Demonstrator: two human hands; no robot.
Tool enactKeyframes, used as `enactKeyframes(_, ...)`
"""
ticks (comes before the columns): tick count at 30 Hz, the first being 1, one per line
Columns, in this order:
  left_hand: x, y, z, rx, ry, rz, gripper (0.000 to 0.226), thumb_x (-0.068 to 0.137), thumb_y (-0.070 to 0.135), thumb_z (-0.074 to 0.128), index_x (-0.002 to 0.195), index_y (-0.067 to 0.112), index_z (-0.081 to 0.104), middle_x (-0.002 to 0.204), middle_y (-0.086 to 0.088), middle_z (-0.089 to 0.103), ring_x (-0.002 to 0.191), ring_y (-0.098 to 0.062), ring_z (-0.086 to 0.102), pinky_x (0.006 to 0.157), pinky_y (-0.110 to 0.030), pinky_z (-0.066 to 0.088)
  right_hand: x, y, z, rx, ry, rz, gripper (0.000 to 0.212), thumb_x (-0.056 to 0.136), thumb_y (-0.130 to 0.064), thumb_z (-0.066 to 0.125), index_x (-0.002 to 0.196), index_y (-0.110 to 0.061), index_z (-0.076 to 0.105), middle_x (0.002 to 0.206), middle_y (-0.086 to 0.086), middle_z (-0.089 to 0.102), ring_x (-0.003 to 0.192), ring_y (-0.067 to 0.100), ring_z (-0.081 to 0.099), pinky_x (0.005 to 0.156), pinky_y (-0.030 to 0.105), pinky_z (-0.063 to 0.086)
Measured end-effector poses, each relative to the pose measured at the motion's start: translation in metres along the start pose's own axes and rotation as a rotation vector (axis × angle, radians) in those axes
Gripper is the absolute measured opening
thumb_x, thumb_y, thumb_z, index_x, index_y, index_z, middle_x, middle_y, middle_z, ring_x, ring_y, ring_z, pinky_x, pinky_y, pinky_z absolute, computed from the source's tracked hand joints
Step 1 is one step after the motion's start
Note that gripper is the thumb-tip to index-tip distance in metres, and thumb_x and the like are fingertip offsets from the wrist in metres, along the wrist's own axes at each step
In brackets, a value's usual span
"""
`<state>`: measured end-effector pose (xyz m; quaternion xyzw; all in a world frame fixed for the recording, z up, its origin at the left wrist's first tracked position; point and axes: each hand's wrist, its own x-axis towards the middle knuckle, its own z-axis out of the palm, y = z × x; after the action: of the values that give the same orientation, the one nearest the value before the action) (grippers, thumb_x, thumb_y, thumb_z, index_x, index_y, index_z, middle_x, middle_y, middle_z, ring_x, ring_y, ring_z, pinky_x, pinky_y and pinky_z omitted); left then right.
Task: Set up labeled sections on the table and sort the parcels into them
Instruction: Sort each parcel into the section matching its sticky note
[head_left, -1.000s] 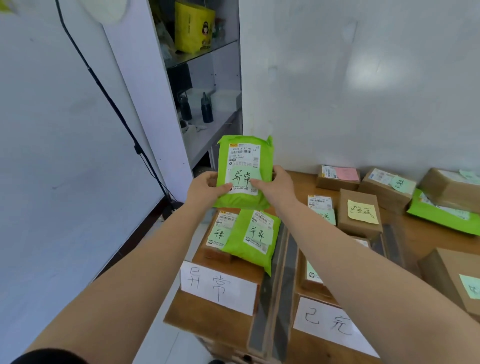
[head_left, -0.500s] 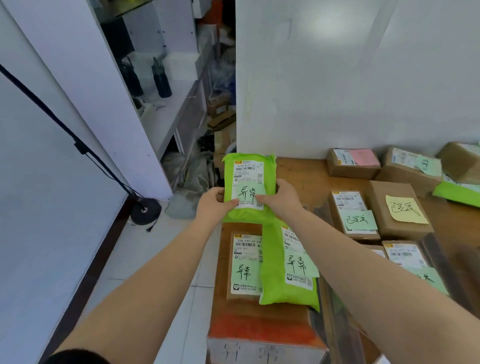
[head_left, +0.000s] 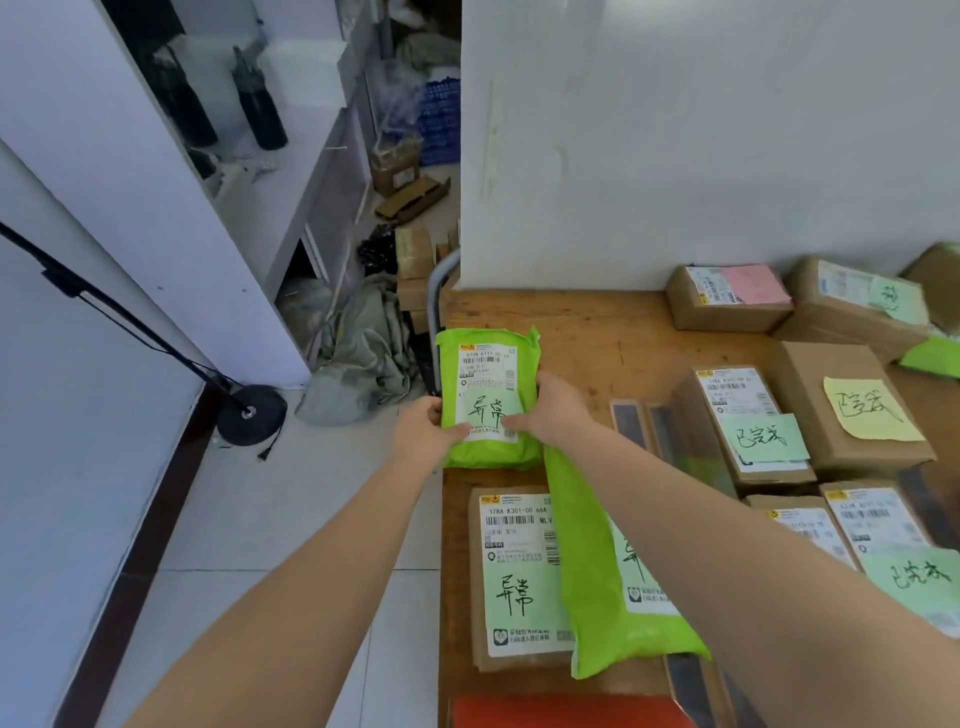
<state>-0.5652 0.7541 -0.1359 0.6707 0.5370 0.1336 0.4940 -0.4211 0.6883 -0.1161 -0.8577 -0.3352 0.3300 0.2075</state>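
Both hands hold a green mailer parcel (head_left: 488, 384) with a white shipping label and a handwritten green note. My left hand (head_left: 423, 434) grips its lower left edge and my right hand (head_left: 553, 410) its lower right edge. The parcel lies at the far left of the wooden table (head_left: 587, 322). Just nearer to me in the same left section lie a brown box (head_left: 511, 571) with a green note and a second green mailer (head_left: 608, 587), partly under my right forearm.
Right of dark tape strips (head_left: 631, 423) lie several brown boxes with green, yellow (head_left: 867, 408) and pink (head_left: 756, 283) notes. A white wall rises behind the table. On the floor at left are a black lamp base (head_left: 252, 415), a grey bag and a white shelf unit.
The parcel came down from chest height to the far left of the table, beyond the two parcels there. My view tilted downward, so the paper section labels left the frame.
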Motion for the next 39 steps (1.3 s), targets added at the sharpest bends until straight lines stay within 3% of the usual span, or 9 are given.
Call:
enactKeyframes(3, 0.004, -0.006, 0.005, 0.045, -0.019, -0.006, 0.025, 0.074, 0.017, 0.076, 0.090, 0.009, 0.058, 0.104, -0.013, 0.067, 0.075, -0.012, 0.056, 0.052, -0.016, 0.041, 0.003, 0.002, -0.004, -0.053, -0.013, 0.024, 0.066, 0.069, -0.025, 0.081, 0.123, -0.008, 0.048, 0.123, 0.008, 0.058, 0.112, 0.027, 0.055, 0.084, 0.033, 0.048)
enactKeyframes(6, 0.005, -0.005, 0.006, 0.085, -0.104, -0.025, 0.034, 0.070, 0.017, 0.079, 0.072, 0.019, 0.046, 0.098, -0.011, 0.068, 0.075, -0.017, 0.061, 0.052, -0.023, 0.045, 0.001, 0.001, -0.013, -0.171, -0.074, 0.055, 0.055, 0.070, -0.025, 0.080, 0.115, -0.006, 0.053, 0.110, 0.007, 0.062, 0.100, 0.025, 0.059, 0.078, 0.032, 0.051)
enactKeyframes(10, -0.003, 0.006, 0.008, 0.257, -0.178, 0.008, 0.030, 0.075, 0.022, 0.075, 0.091, 0.011, 0.053, 0.107, -0.009, 0.066, 0.092, -0.021, 0.063, 0.069, -0.030, 0.049, -0.011, 0.000, -0.017, -0.229, -0.077, 0.090, 0.042, 0.076, -0.024, 0.074, 0.106, -0.005, 0.051, 0.092, 0.004, 0.059, 0.077, 0.018, 0.056, 0.063, 0.028, 0.049)
enactKeyframes(14, -0.015, 0.035, 0.004, 0.388, -0.057, 0.025, 0.038, 0.080, 0.029, 0.068, 0.104, 0.005, 0.051, 0.106, -0.009, 0.063, 0.081, -0.019, 0.055, 0.059, -0.028, 0.041, -0.032, -0.001, -0.038, -0.166, 0.050, 0.029, 0.069, 0.080, -0.026, 0.070, 0.133, -0.004, 0.032, 0.119, 0.011, 0.057, 0.104, 0.028, 0.058, 0.077, 0.034, 0.050)
enactKeyframes(18, -0.043, 0.082, 0.003, 0.600, 0.048, 0.133, 0.041, 0.085, 0.038, 0.058, 0.113, 0.009, 0.050, 0.115, -0.011, 0.060, 0.106, -0.031, 0.056, 0.084, -0.039, 0.048, -0.064, 0.004, -0.086, -0.376, 0.187, -0.145, 0.052, 0.084, -0.035, 0.062, 0.125, -0.012, 0.040, 0.121, 0.008, 0.056, 0.108, 0.030, 0.056, 0.071, 0.034, 0.040)
enactKeyframes(20, -0.065, 0.112, 0.009, 0.720, 0.085, 0.231, 0.043, 0.086, 0.039, 0.054, 0.119, 0.012, 0.048, 0.120, -0.010, 0.057, 0.112, -0.032, 0.052, 0.087, -0.040, 0.045, -0.086, 0.011, -0.115, -0.467, 0.253, -0.214, 0.045, 0.085, -0.037, 0.058, 0.121, -0.012, 0.045, 0.122, 0.008, 0.054, 0.111, 0.030, 0.055, 0.074, 0.035, 0.040)
enactKeyframes(27, -0.173, 0.197, 0.069, 1.021, 0.231, 0.525, 0.045, 0.087, 0.043, 0.051, 0.121, 0.014, 0.049, 0.125, -0.009, 0.055, 0.117, -0.031, 0.049, 0.090, -0.040, 0.041, -0.179, 0.079, -0.214, -0.732, 0.421, -0.369, 0.043, 0.087, -0.026, 0.054, 0.127, -0.013, 0.045, 0.121, 0.008, 0.054, 0.111, 0.029, 0.054, 0.073, 0.032, 0.034)
enactKeyframes(31, -0.233, 0.227, 0.119, 1.104, 0.269, 0.592, 0.045, 0.087, 0.044, 0.049, 0.121, 0.013, 0.049, 0.123, -0.009, 0.055, 0.116, -0.029, 0.048, 0.091, -0.038, 0.038, -0.228, 0.132, -0.253, -0.837, 0.457, -0.379, 0.042, 0.090, -0.033, 0.050, 0.128, -0.016, 0.045, 0.125, 0.008, 0.053, 0.114, 0.028, 0.050, 0.090, 0.038, 0.040)
enactKeyframes(39, -0.294, 0.267, 0.214, 1.187, 0.295, 0.750, 0.041, 0.089, 0.040, 0.047, 0.121, 0.015, 0.049, 0.123, -0.006, 0.057, 0.114, -0.027, 0.050, 0.093, -0.038, 0.038, -0.272, 0.213, -0.320, -0.937, 0.508, -0.337, 0.046, 0.086, -0.029, 0.056, 0.128, -0.015, 0.044, 0.129, 0.008, 0.051, 0.119, 0.027, 0.047, 0.095, 0.040, 0.038)
